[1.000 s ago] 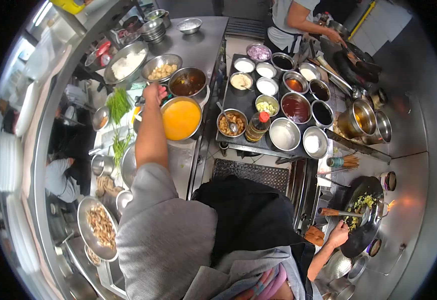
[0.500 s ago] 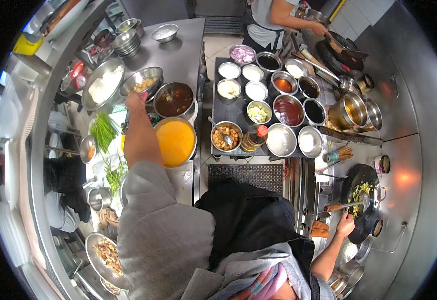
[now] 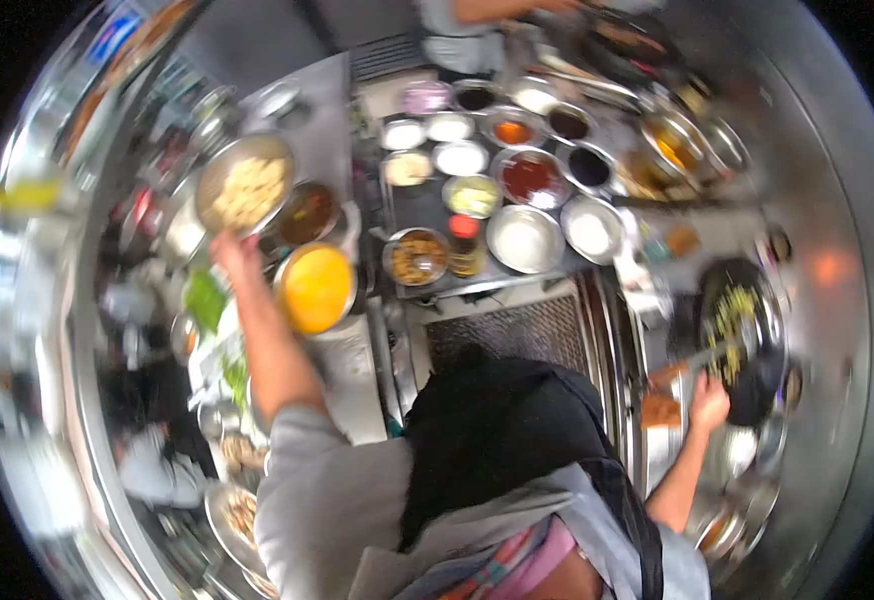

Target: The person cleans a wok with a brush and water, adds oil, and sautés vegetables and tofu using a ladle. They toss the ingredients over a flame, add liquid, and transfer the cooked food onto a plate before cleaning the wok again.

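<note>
On the left side, my left hand [image 3: 237, 258] is closed on the near rim of a metal bowl [image 3: 275, 150] of pale chunks [image 3: 249, 192]. The bowl is tilted toward me, just above the bowl of dark sauce [image 3: 309, 210]. At the right, my right hand [image 3: 709, 402] is closed at the near edge of a black wok [image 3: 752, 385]; its grip is partly blurred. Chopped yellow-green food [image 3: 735, 315] lies in the wok. A spatula [image 3: 669, 375] with a wooden handle rests across the wok's rim, beside that hand.
A bowl of orange-yellow liquid [image 3: 317, 288] stands near my left forearm. Several bowls of sauces and powders, a red-capped bottle [image 3: 465, 245] and a bowl of brown chunks [image 3: 417, 257] fill the middle counter. Another person's arm [image 3: 507, 8] is at the far end.
The bowl of pale chunks has come up and tilts toward me, showing more of its contents. My left hand moved with it. The right hand stays at the wok. The view has shifted and blurred.
</note>
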A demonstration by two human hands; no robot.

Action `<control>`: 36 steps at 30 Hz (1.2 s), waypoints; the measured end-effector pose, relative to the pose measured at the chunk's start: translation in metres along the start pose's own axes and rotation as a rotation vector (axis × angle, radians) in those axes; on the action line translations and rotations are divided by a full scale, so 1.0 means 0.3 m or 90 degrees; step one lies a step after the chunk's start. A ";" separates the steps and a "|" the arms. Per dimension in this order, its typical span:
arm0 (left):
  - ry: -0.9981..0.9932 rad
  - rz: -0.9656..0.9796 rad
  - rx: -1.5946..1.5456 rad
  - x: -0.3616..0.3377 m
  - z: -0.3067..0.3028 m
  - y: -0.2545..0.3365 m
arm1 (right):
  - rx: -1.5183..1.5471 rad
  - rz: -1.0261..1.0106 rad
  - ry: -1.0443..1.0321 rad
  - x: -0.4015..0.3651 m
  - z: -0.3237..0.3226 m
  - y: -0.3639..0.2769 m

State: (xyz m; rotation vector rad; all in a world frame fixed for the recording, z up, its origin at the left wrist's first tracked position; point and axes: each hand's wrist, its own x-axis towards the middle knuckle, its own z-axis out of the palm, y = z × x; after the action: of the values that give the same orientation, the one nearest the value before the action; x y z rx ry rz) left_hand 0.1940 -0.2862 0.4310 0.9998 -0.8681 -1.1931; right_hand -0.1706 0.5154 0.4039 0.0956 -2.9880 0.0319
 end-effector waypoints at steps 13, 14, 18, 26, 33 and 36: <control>-0.593 -0.139 0.084 -1.369 0.750 0.088 | 0.135 -0.043 -0.032 -0.070 -0.023 0.141; -0.667 -0.116 0.165 -1.446 0.808 0.052 | 0.144 -0.061 -0.003 -0.075 0.011 0.157; -0.811 -0.023 0.242 -1.876 1.023 -0.058 | 0.215 -0.082 0.025 -0.083 0.003 0.167; -0.922 0.596 0.267 -2.399 1.210 -0.188 | 0.239 -0.049 -0.006 -0.060 0.002 0.179; -0.824 0.661 0.227 -2.382 1.291 -0.189 | 0.231 -0.037 -0.028 -0.024 -0.013 0.179; -0.794 0.436 0.144 -2.227 1.345 -0.219 | 0.230 -0.029 -0.017 -0.006 -0.018 0.160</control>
State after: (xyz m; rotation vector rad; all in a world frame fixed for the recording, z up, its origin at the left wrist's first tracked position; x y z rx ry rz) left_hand -0.3169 0.3048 0.4885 -0.0586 -2.1365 -1.0354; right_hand -0.1711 0.5637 0.4082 0.2065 -2.9692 0.5683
